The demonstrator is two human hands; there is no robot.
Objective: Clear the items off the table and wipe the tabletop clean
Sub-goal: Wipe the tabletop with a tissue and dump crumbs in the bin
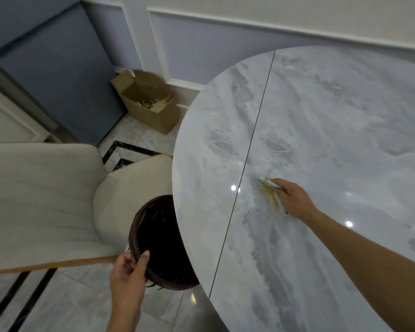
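My right hand [294,200] presses a pale cloth [273,177] onto the round grey marble table [333,111]. A heap of yellowish crumbs [268,194] lies along the cloth's left edge, and a thin trail of crumbs [321,160] stretches to the right behind it. My left hand [127,275] grips the near rim of a dark brown round bin [158,243], held just below the table's left edge. Part of the bin is hidden under the tabletop.
A cream upholstered chair [41,200] stands left of the table, close to the bin. An open cardboard box [146,99] with scraps sits on the tiled floor by the wall. A dark seam [254,130] runs across the tabletop.
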